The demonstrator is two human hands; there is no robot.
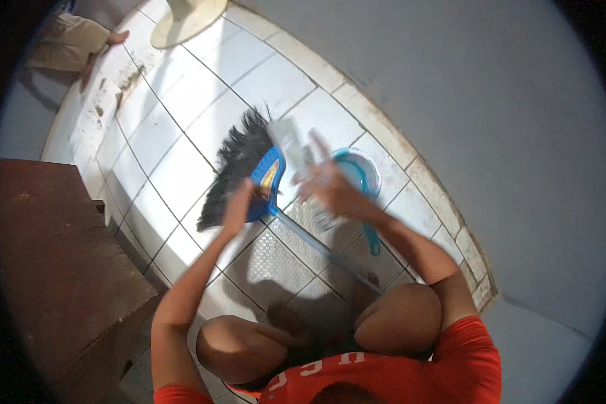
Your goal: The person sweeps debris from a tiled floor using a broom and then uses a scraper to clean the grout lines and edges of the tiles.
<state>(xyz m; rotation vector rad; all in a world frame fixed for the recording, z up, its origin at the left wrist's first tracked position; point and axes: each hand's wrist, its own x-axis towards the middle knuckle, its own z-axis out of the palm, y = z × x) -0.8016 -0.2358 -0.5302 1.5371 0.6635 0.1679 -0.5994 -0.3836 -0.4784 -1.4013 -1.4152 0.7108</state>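
Note:
A broom with black bristles, a blue head and a grey handle lies slantwise before me, its handle running toward my right knee. My left hand is closed at the near side of the blue head, thumb over it. To the right, my right hand is blurred by motion. It grips a long, whitish, see-through bottle-like object, whose exact kind the blur hides. One finger sticks up beside it. Just beyond this hand stands a round tub with a teal rim or content, partly hidden.
A teal handle-shaped piece lies below the tub. Brown wooden furniture fills the left side. A grey wall with a tiled skirting bounds the right. At the far end are a round pale base and another person's leg.

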